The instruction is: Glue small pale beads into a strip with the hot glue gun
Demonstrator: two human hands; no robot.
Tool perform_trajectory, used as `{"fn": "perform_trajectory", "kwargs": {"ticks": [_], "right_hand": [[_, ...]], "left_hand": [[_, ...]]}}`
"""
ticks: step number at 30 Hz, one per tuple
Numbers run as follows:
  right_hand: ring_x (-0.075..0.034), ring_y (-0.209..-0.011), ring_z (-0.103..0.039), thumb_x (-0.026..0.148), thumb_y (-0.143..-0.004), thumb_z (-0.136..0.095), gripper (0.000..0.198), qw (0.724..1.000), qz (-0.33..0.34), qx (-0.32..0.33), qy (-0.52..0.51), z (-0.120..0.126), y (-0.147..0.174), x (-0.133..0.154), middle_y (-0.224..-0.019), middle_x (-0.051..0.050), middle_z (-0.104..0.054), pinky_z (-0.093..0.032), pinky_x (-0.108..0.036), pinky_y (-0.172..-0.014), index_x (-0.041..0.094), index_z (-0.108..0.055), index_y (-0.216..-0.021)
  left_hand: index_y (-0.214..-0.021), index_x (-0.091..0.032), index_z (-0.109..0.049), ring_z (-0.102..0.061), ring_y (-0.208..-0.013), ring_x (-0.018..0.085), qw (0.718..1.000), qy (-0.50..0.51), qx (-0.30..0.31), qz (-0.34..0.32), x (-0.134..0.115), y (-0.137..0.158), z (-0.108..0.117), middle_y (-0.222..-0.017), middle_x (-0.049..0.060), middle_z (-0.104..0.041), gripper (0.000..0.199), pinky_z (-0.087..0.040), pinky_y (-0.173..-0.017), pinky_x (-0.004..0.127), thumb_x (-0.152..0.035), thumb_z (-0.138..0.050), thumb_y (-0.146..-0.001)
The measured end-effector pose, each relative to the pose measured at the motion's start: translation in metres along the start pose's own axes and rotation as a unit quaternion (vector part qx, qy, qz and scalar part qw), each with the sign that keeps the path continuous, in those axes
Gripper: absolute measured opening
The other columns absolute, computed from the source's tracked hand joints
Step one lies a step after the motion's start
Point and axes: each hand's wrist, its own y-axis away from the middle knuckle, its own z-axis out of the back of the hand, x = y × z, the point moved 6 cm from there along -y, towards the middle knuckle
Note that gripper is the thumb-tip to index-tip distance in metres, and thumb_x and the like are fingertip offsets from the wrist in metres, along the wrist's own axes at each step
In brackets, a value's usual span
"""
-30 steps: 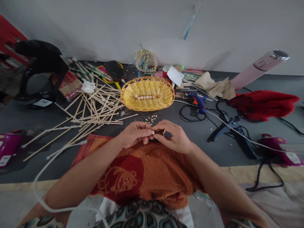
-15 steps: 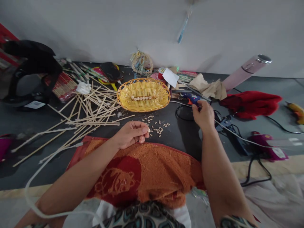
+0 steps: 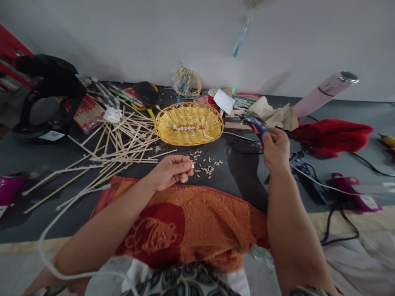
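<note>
My left hand (image 3: 174, 172) is closed in a pinch around a small pale wooden piece (image 3: 192, 165), above the near edge of an orange towel (image 3: 212, 218). In my right hand (image 3: 275, 149) is a blue hot glue gun (image 3: 257, 126), gripped by its handle, with its nozzle pointing up and to the left. Several short wooden pieces (image 3: 210, 169) lie scattered on the dark table just right of my left hand. Behind them stands a yellow woven basket (image 3: 166, 137) with a row of small joined wooden pieces (image 3: 188, 128) inside.
Long wooden sticks (image 3: 123, 144) lie in a loose pile at the left. A pink flask (image 3: 324, 94) leans at the back right near a red cloth (image 3: 336, 135). A power strip (image 3: 308, 181) and cables lie beside my right forearm. Crumpled brown paper (image 3: 277, 115) sits behind the glue gun.
My right hand has taken hold of the glue gun and lifted it, moving slightly right and toward me. My left hand keeps its pinch, almost in place. The view has shifted a little.
</note>
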Motion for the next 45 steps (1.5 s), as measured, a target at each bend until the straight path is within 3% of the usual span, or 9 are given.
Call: {"fn": "perform_trajectory", "kwargs": {"ticks": [3,8,10,14,17,22,28,31,45], "right_hand": [[-0.007,-0.053,-0.049,0.038,-0.076,-0.067,0.036,0.978,-0.055,-0.053,-0.193,0.006,0.004,0.016,-0.084,0.002,-0.056,-0.042,-0.022,-0.048,0.021,-0.052,-0.105],[-0.008,-0.064,-0.055,0.046,-0.079,-0.067,0.032,0.896,-0.158,0.178,-0.374,-0.027,0.028,0.055,-0.086,0.0,-0.059,-0.049,-0.021,-0.053,0.02,-0.059,-0.095],[-0.007,-0.059,-0.053,0.047,-0.077,-0.07,0.032,0.878,-0.179,0.189,-0.403,-0.033,0.036,0.061,-0.076,0.002,-0.056,-0.047,-0.019,-0.05,0.02,-0.059,-0.091],[-0.007,-0.055,-0.054,0.033,-0.071,-0.079,0.028,0.922,-0.107,0.082,-0.364,-0.026,0.04,0.068,-0.069,0.004,-0.057,-0.038,-0.015,-0.04,0.021,-0.059,-0.087],[-0.01,-0.059,-0.058,0.033,-0.073,-0.077,0.03,0.93,-0.099,0.135,-0.327,-0.033,0.05,0.08,-0.081,-0.001,-0.064,-0.033,-0.016,-0.036,0.021,-0.062,-0.096],[-0.012,-0.065,-0.058,0.036,-0.08,-0.07,0.026,0.902,-0.083,0.254,-0.339,-0.043,0.071,0.107,-0.107,-0.007,-0.065,-0.039,-0.022,-0.044,0.021,-0.063,-0.1],[-0.011,-0.058,-0.049,0.035,-0.082,-0.069,0.028,0.843,-0.036,0.448,-0.295,-0.06,0.099,0.122,-0.073,-0.004,-0.06,-0.034,-0.026,-0.052,0.015,-0.064,-0.101],[-0.012,-0.061,-0.048,0.043,-0.084,-0.065,0.035,0.807,-0.031,0.521,-0.277,-0.066,0.113,0.124,-0.073,-0.004,-0.057,-0.034,-0.027,-0.055,0.014,-0.062,-0.103],[-0.013,-0.064,-0.042,0.051,-0.089,-0.055,0.036,0.786,-0.022,0.579,-0.216,-0.07,0.127,0.12,-0.074,-0.002,-0.05,-0.034,-0.027,-0.059,0.015,-0.055,-0.097]], "left_hand": [[-0.082,-0.011,-0.067,-0.053,-0.051,0.006,1.0,0.002,-0.002,-0.009,-0.003,0.0,0.003,-0.07,0.005,-0.066,0.017,-0.043,-0.05,0.018,-0.026,-0.074,-0.077],[-0.082,-0.01,-0.067,-0.054,-0.052,0.006,1.0,0.003,0.007,-0.007,-0.003,0.0,0.003,-0.071,0.006,-0.067,0.015,-0.044,-0.051,0.019,-0.024,-0.073,-0.078],[-0.083,-0.01,-0.067,-0.054,-0.052,0.006,1.0,0.006,0.004,-0.005,-0.004,0.001,0.005,-0.071,0.006,-0.067,0.015,-0.045,-0.051,0.019,-0.023,-0.073,-0.078],[-0.084,-0.011,-0.067,-0.054,-0.052,0.006,1.0,0.015,-0.003,-0.009,-0.006,0.001,0.008,-0.071,0.006,-0.068,0.016,-0.045,-0.051,0.019,-0.023,-0.074,-0.077],[-0.085,-0.011,-0.067,-0.055,-0.053,0.006,1.0,0.02,0.0,-0.017,-0.008,0.001,0.009,-0.072,0.006,-0.068,0.015,-0.045,-0.052,0.019,-0.023,-0.074,-0.077],[-0.085,-0.01,-0.068,-0.055,-0.053,0.007,0.999,0.016,-0.001,-0.039,-0.015,0.001,0.013,-0.072,0.006,-0.067,0.014,-0.046,-0.052,0.02,-0.022,-0.072,-0.079],[-0.084,-0.011,-0.068,-0.054,-0.053,0.006,0.997,0.03,-0.014,-0.076,-0.026,0.0,0.02,-0.072,0.005,-0.066,0.012,-0.045,-0.052,0.019,-0.021,-0.072,-0.078],[-0.085,-0.011,-0.068,-0.054,-0.054,0.006,0.997,0.038,-0.013,-0.072,-0.026,-0.001,0.02,-0.072,0.005,-0.066,0.011,-0.045,-0.052,0.019,-0.02,-0.072,-0.078],[-0.088,-0.013,-0.069,-0.054,-0.053,0.007,0.997,0.044,-0.012,-0.068,-0.024,-0.002,0.018,-0.07,0.005,-0.066,0.013,-0.045,-0.052,0.019,-0.02,-0.073,-0.078]]}}
